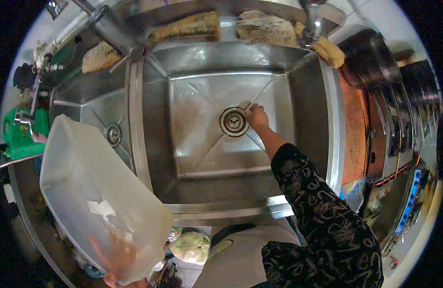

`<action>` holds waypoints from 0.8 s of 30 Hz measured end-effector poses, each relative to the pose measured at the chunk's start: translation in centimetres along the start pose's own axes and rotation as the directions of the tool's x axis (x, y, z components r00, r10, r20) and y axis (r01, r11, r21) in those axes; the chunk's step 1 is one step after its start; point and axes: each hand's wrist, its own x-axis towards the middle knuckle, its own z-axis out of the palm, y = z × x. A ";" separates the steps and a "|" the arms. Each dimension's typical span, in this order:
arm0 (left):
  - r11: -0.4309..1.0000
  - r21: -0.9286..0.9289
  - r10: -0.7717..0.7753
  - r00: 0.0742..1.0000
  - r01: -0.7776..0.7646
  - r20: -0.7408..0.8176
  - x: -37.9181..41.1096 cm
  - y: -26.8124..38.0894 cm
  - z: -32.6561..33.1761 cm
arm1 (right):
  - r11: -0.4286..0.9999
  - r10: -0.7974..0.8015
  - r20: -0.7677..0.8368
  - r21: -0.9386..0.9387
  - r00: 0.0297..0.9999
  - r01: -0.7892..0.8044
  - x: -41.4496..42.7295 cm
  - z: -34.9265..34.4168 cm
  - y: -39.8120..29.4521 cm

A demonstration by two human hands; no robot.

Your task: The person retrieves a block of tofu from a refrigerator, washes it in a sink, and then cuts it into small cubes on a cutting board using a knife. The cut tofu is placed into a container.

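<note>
My left hand (pixel 110 279) grips the lower end of a large translucent plastic bin (pixel 99 172), its fingers showing blurred through the wall. The bin is tilted at the left, above the sink divider, with torn white label remnants on it. My right hand (pixel 258 118) reaches down into the main stainless steel sink basin (pixel 203 144). Its fingertips are at the right rim of the round drain (pixel 234 121). The fingers are bent and partly hidden, so whether they hold anything is unclear. The basin floor looks wet and shiny.
A second basin with its own drain (pixel 113 135) lies at the left. Worn yellowish pads (pixel 187 27) rest along the back ledge, near the metal faucet (pixel 313 25). A green plastic jug (pixel 27 133) stands far left. Dark pans (pixel 372 57) and an orange board (pixel 353 133) are at the right.
</note>
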 end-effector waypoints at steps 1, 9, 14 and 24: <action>1.000 0.002 -0.001 1.000 0.001 -0.024 -0.1 0.0 -0.1 | 1.000 -0.006 -0.025 0.011 1.000 0.006 -0.4 0.1 -1.0; 1.000 -0.005 -0.022 0.997 0.022 -0.075 1.1 -0.1 -1.2 | 0.987 -0.136 0.127 0.098 0.983 0.124 -1.7 -0.3 -1.3; 0.999 -0.018 -0.039 0.996 0.037 -0.082 2.0 -0.7 -1.1 | 0.947 -0.297 0.203 -0.060 0.933 0.315 -1.1 -0.3 -1.4; 0.997 -0.024 -0.069 0.991 0.067 -0.112 2.4 -1.6 -0.5 | 0.841 -0.478 0.244 -0.149 0.844 0.520 -1.7 0.5 -3.5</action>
